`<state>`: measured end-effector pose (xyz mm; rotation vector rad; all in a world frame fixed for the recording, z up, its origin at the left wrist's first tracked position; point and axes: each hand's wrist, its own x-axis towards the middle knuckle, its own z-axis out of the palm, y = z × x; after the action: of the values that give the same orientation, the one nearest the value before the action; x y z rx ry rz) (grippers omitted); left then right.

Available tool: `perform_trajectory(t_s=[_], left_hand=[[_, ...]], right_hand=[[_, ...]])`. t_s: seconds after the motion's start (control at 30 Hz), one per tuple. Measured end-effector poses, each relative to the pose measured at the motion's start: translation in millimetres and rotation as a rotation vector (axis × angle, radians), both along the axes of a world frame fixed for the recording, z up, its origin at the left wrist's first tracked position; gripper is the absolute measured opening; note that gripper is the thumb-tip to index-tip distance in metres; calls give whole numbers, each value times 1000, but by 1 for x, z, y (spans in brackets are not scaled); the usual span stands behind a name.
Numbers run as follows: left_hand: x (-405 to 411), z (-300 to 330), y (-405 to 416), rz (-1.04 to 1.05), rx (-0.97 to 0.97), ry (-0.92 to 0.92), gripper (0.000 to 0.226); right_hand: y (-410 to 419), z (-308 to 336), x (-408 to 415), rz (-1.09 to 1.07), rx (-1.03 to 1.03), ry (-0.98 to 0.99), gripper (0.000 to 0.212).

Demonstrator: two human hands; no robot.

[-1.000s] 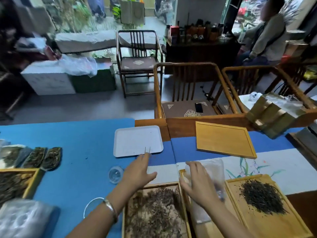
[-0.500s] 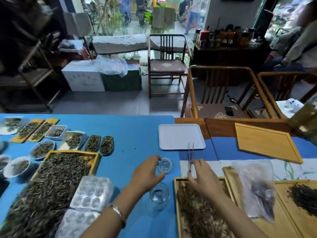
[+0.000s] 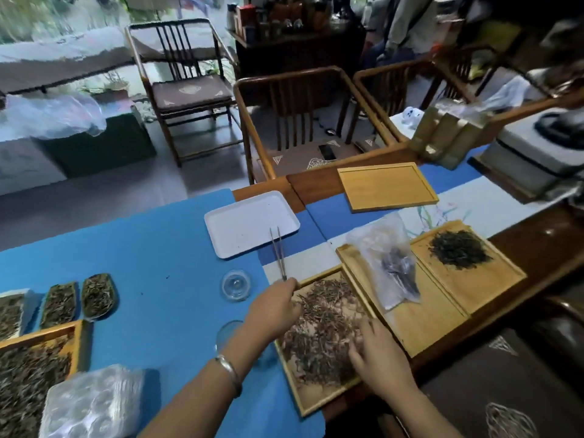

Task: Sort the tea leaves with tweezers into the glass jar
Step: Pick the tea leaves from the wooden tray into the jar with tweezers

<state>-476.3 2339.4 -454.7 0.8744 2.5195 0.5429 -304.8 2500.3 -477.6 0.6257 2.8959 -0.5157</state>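
A wooden tray [image 3: 317, 403] holding loose brown tea leaves [image 3: 322, 324] lies in front of me at the edge of the blue cloth. My left hand [image 3: 275, 308], with a bangle on its wrist, pinches metal tweezers [image 3: 278, 254] at their lower end, their tips apart and pointing away from me. My right hand [image 3: 379, 355] rests flat on the leaves with its fingers spread. The glass jar [image 3: 227, 335] stands left of the tray, partly hidden by my left wrist. Its round glass lid [image 3: 236, 284] lies on the cloth just beyond.
A white tray [image 3: 249, 222] and a bare wooden tray [image 3: 385, 186] sit farther back. To the right are a plastic bag [image 3: 388, 263] of tea and a tray with dark tea [image 3: 458, 251]. Small tea dishes [image 3: 98, 295] and a plastic blister pack [image 3: 94, 403] lie at left.
The tweezers passed from my right hand to my left. My right hand dropped onto the leaves in the tray. The camera swung right and down.
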Motion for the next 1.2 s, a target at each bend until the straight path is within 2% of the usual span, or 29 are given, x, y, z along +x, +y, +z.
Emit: perform_trajectory(t_s=[0.23, 0.43, 0.63, 0.73, 0.97, 1.2], left_hand=[[-56, -44, 48, -102, -216, 46, 38], [-65, -78, 75, -231, -276, 67, 29], [-69, -92, 82, -270, -237, 161, 20], [-72, -94, 81, -307, -255, 172, 20], [-77, -89, 71, -344, -233, 177, 16], [-71, -66, 39, -336, -154, 127, 22]], right_hand=[[1, -32, 50, -324, -63, -75, 24], [-17, -54, 58, -480, -119, -200, 31], [-30, -60, 40, -671, -374, -102, 34], [-35, -59, 32, -775, -409, -108, 31], [-32, -55, 26, -821, -367, -146, 33], [-6, -23, 31, -746, -232, -87, 35]])
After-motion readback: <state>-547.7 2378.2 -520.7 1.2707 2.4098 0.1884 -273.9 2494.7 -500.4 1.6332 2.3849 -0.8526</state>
